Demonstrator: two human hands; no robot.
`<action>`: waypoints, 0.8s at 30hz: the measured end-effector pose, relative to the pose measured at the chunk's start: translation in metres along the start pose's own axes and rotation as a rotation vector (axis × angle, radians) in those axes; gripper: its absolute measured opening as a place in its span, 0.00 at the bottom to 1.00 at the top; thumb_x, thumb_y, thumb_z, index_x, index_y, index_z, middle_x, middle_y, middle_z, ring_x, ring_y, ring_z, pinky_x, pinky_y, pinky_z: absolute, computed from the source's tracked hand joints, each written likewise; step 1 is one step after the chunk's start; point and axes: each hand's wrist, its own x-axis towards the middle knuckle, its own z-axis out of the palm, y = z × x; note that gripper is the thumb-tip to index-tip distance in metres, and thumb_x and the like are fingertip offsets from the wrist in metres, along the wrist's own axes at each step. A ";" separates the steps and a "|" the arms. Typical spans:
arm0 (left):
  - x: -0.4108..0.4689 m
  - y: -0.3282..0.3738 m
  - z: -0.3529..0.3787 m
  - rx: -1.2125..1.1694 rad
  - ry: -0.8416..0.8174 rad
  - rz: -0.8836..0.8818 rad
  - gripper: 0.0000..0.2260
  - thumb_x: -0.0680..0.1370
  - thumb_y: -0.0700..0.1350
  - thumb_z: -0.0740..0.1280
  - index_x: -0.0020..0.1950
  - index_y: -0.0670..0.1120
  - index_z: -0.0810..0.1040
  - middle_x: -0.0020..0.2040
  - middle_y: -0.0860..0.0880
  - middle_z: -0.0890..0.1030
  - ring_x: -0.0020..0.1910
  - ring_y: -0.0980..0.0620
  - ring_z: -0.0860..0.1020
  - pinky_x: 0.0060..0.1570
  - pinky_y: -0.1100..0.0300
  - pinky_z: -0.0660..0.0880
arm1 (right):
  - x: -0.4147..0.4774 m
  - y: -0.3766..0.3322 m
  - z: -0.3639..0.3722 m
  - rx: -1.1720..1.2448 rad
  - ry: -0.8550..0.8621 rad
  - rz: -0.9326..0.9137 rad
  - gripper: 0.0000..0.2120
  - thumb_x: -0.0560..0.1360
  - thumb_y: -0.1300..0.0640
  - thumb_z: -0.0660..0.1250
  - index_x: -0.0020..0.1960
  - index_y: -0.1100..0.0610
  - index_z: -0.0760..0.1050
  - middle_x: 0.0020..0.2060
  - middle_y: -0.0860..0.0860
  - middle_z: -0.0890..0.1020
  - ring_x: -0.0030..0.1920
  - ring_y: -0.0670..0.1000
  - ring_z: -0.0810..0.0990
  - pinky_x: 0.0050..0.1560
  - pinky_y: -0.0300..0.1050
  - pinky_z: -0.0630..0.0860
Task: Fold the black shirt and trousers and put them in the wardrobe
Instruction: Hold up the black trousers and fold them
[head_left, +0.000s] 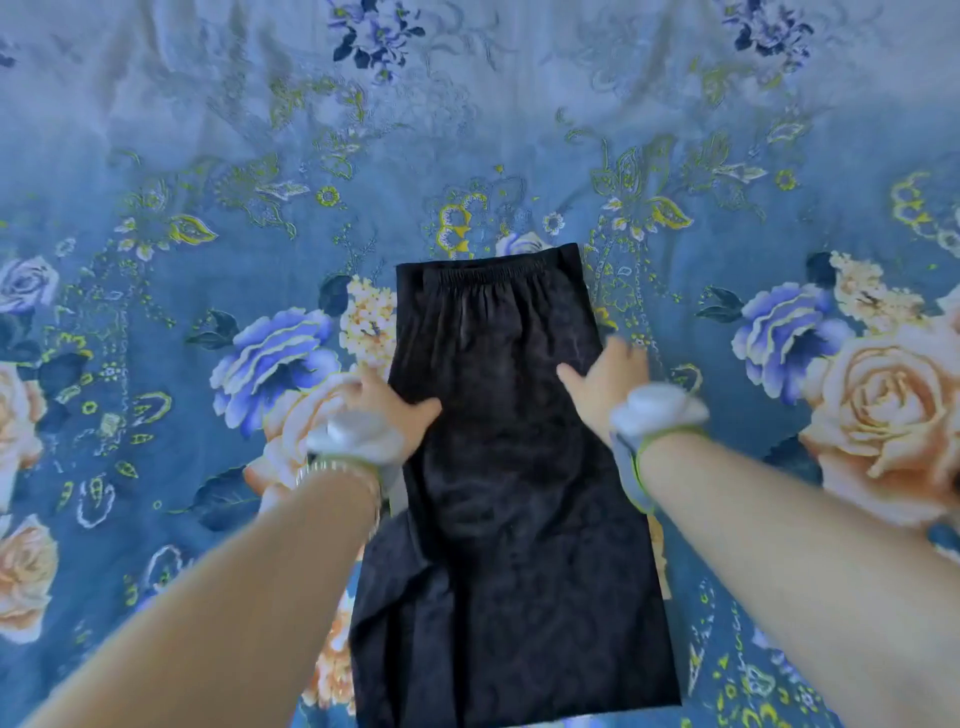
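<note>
both palms flat on the black trousers

i see the black trousers (498, 467) lying lengthwise on the floral bedsheet (156, 260), elastic waistband at the far end, legs running back toward me. my left hand (387, 402) rests on the left edge of the cloth, thumb on the fabric, fingers (358, 382) spread out past the edge onto the sheet. my right hand (605, 376) lies on the right edge, fingers open and flat. neither hand grips anything. pale bands wrap both wrists.
</note>
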 end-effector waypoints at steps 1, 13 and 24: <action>-0.011 -0.016 0.011 0.046 -0.033 -0.073 0.52 0.55 0.70 0.68 0.73 0.45 0.58 0.70 0.39 0.67 0.68 0.37 0.68 0.67 0.41 0.64 | -0.014 0.013 0.006 0.002 -0.018 0.050 0.31 0.72 0.45 0.67 0.67 0.62 0.63 0.64 0.62 0.69 0.65 0.62 0.68 0.64 0.56 0.67; -0.152 -0.127 0.084 -0.130 -0.283 -0.233 0.29 0.69 0.56 0.72 0.60 0.35 0.77 0.53 0.38 0.81 0.53 0.40 0.80 0.56 0.51 0.76 | -0.155 0.150 0.046 0.114 -0.487 0.126 0.23 0.72 0.45 0.69 0.55 0.63 0.75 0.49 0.58 0.82 0.52 0.61 0.79 0.50 0.47 0.74; -0.247 -0.160 0.049 -0.037 -0.679 -0.257 0.14 0.76 0.45 0.69 0.34 0.47 0.68 0.34 0.48 0.72 0.29 0.53 0.71 0.17 0.69 0.70 | -0.222 0.192 0.004 -0.222 -0.962 0.162 0.34 0.71 0.35 0.64 0.67 0.58 0.69 0.64 0.55 0.75 0.60 0.57 0.75 0.62 0.47 0.72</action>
